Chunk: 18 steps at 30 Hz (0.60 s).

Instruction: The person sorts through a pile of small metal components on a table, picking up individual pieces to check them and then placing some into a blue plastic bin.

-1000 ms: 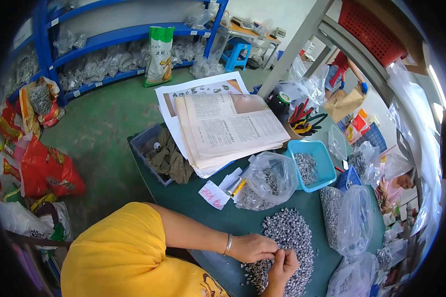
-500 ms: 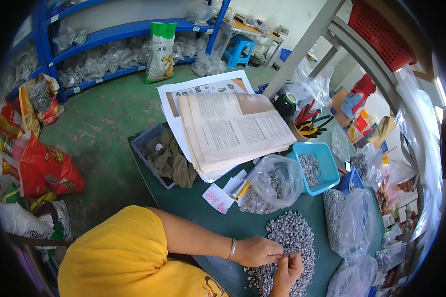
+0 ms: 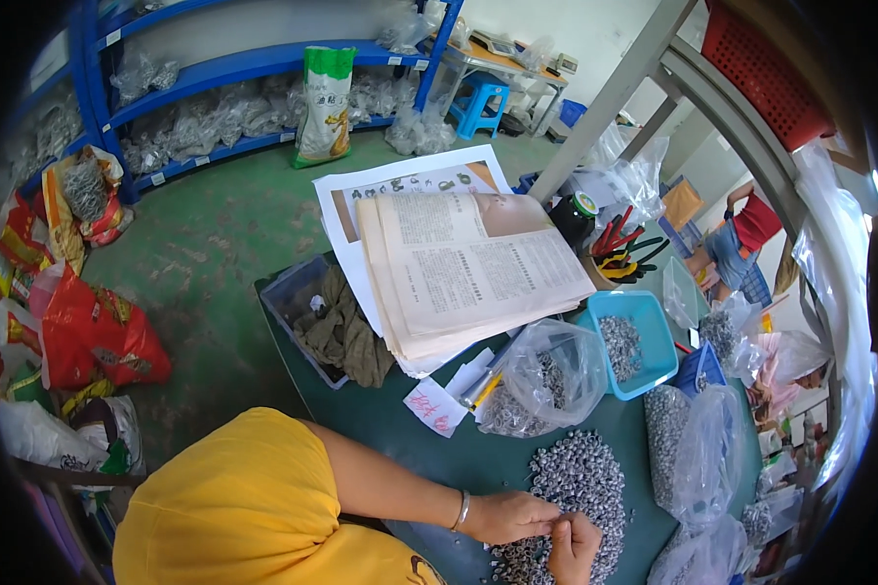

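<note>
My left hand (image 3: pixel 512 517), with a silver bangle (image 3: pixel 461 510) at its wrist, is closed in a pinch over the lower part of a pile of small silvery metal parts (image 3: pixel 583 470). Right against its fingertips is my right hand (image 3: pixel 576 549), also pinched closed. Whatever the fingers hold is hidden or too small to make out. Beyond the pile lies a clear plastic bag (image 3: pixel 566 375) of similar metal parts. A yellow-handled tool (image 3: pixel 487 390) and a slip of paper (image 3: pixel 433 406) with red writing lie beside the bag.
A turquoise basin (image 3: pixel 665 370) of metal parts stands past the bag. Filled plastic bags (image 3: pixel 665 453) line the right side. A newspaper stack (image 3: pixel 468 273) and a grey bin (image 3: pixel 288 292) with cloth occupy the far left. Another person (image 3: pixel 741 239) is in the right background.
The view has shifted slightly, so the table things sit a little lower and further right. Both hands stay together at the pile. The background person at the right now shows more upright.
</note>
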Motion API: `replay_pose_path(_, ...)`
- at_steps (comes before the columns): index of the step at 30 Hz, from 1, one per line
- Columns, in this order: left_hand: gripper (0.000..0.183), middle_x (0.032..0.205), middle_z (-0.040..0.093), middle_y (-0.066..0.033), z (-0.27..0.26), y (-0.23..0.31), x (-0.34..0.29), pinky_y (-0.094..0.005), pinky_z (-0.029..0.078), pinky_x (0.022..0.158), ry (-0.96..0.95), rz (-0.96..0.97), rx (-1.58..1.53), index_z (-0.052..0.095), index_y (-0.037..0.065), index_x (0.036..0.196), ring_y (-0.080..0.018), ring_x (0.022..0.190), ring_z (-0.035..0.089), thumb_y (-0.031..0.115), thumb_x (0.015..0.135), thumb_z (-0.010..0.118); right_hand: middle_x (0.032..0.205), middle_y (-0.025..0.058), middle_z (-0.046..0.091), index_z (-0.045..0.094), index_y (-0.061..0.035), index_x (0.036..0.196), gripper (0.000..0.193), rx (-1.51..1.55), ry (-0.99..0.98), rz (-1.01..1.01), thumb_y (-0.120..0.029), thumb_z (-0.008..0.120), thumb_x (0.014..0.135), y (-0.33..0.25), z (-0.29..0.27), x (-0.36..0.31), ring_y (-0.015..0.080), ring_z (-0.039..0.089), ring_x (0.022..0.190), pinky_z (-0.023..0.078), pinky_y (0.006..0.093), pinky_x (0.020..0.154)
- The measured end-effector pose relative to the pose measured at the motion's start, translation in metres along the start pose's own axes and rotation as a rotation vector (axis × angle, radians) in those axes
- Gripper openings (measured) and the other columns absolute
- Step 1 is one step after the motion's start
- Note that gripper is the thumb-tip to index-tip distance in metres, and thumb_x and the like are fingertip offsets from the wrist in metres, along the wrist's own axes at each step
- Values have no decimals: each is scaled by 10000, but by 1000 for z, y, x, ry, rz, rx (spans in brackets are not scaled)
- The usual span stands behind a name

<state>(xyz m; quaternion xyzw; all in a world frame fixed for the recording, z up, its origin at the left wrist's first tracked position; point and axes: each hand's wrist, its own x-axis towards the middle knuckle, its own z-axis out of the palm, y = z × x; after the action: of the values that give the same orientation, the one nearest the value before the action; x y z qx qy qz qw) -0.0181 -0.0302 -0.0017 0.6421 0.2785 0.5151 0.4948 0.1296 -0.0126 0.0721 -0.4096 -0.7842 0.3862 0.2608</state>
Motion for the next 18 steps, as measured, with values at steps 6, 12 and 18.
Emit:
replay_pose_path(6, 190, 681, 492, -116, 1, 0, 2, -345, 382, 596, -67, -30, -67, 462, 27, 794, -274, 654, 501, 197, 878, 479, 553, 71, 495, 521, -22, 640, 157, -180, 167, -361, -75, 571, 779, 26, 0, -3, 160, 464, 495, 381, 276, 482)
replay_pose_path(12, 194, 711, 485, -95, 1, -4, 3, -345, 390, 611, -12, 41, -5, 476, 38, 807, -267, 703, 519, 222, 869, 495, 555, 54, 507, 516, -27, 637, 171, -178, 291, -292, -82, 553, 795, 38, 10, -6, 131, 459, 488, 385, 255, 473)
replay_pose_path(18, 187, 705, 499, -127, 1, 3, 4, -362, 384, 594, 32, 161, -43, 445, 15, 764, -308, 687, 513, 166, 842, 524, 550, 15, 455, 464, -39, 611, 203, -95, 290, -205, -35, 527, 804, 35, 10, -8, 90, 381, 505, 325, 242, 459)
